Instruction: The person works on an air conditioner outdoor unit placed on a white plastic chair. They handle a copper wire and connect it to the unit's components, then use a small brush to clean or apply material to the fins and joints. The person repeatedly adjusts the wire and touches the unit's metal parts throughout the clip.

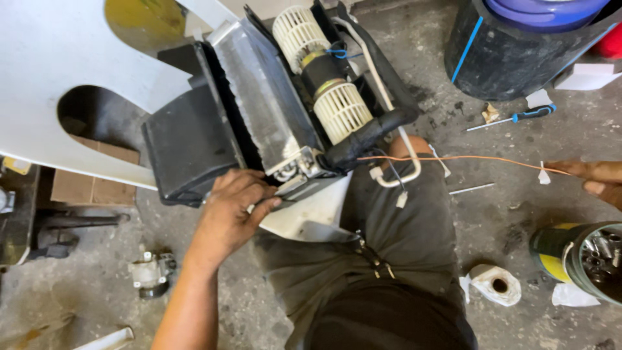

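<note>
Fingers of the left hand [234, 206] curl down onto the near corner of the black blower housing [194, 139], which rests tilted against the person's knee with its 2 cream fan wheels [321, 74] exposed. Farther right, an orange wire [453, 157] stretches taut from the housing to the right hand [596, 176], whose fingertips pinch it at the frame's edge. A blue-handled screwdriver [515, 117] lies on the concrete floor [505, 214] above that hand.

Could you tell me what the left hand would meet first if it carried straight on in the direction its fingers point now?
The left hand points up and right, its fingers already at the lower corner of the black blower housing. Straight on, it would probably first meet the silver evaporator core's pipe fittings, though depth is unclear.
</note>
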